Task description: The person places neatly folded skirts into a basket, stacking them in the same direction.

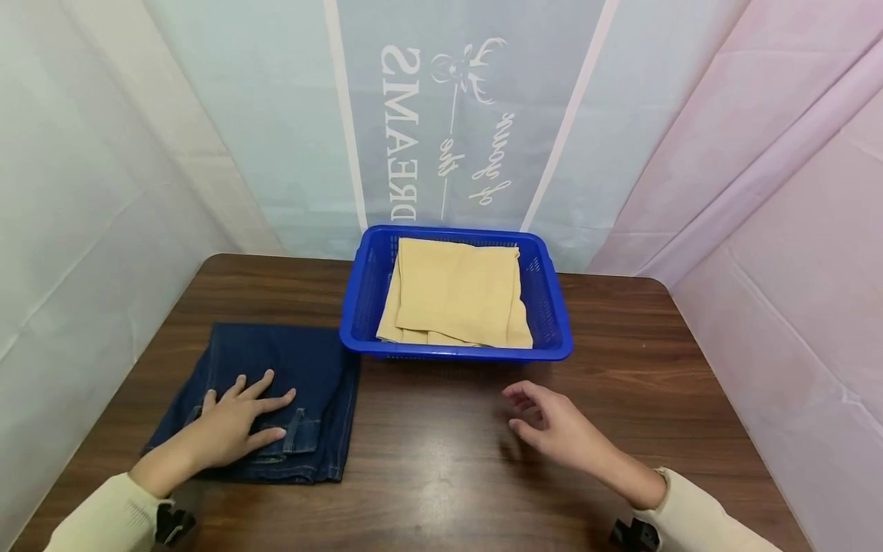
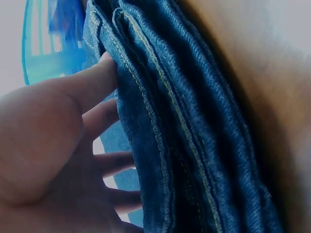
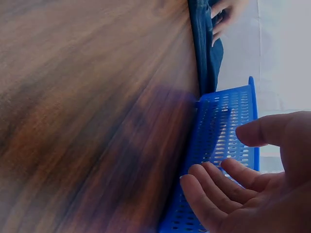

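Observation:
Folded dark blue jeans (image 1: 276, 353) lie on the table's left side, their stacked layers and stitched edges close up in the left wrist view. My left hand (image 1: 231, 425) rests on top of them with its fingers spread. To the right, my right hand (image 1: 552, 425) hovers over the table with loosely bent fingers and nothing in them. Just beyond it stands a blue plastic basket (image 1: 455, 352) with perforated walls. Folded yellow cloth (image 1: 458, 291) lies inside the basket; its exact kind cannot be told.
The brown wooden table (image 1: 441, 460) has rounded far corners. Printed fabric (image 1: 469, 115) hangs right behind its back edge, and pale curtains (image 1: 779, 230) close in both sides. The basket stands at the table's back edge, close to the jeans' far right corner.

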### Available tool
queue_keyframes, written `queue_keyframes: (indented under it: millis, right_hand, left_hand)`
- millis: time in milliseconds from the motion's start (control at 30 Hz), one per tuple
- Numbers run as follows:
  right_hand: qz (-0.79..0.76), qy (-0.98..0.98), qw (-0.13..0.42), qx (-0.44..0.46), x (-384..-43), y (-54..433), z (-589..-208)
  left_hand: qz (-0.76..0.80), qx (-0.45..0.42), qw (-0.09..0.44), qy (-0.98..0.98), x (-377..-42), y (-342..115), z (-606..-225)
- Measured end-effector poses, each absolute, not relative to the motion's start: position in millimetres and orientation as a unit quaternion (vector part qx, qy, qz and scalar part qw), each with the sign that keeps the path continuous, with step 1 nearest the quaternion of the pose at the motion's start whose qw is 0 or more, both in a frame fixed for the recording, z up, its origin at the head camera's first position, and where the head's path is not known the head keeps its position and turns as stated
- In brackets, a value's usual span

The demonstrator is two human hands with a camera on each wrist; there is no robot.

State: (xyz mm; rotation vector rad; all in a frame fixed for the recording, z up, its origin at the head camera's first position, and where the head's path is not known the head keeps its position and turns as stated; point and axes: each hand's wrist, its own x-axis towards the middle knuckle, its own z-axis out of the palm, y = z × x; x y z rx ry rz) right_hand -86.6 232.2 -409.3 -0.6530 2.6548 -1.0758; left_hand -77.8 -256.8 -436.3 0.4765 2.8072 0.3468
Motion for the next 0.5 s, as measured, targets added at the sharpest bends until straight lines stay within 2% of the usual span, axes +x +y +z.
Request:
queue_keyframes:
  millis: [333,433,500]
  right_hand:
    - [-0.367,0.9,0.123,-0.201,-86,238,-416]
    - [-0.384,0.894,0.14,-0.185,-89,241,-417]
    - [-0.403,0.886,0.157,-0.168,-90,244,-419]
  left_hand:
    - [0.145,0.157,0.139,0.967,-52,-246,-434]
    - [0.172,0.131,0.101,0.971,-62,-260,-427]
    - [0.181,0.084,0.075,0.977,-72,-275,-424]
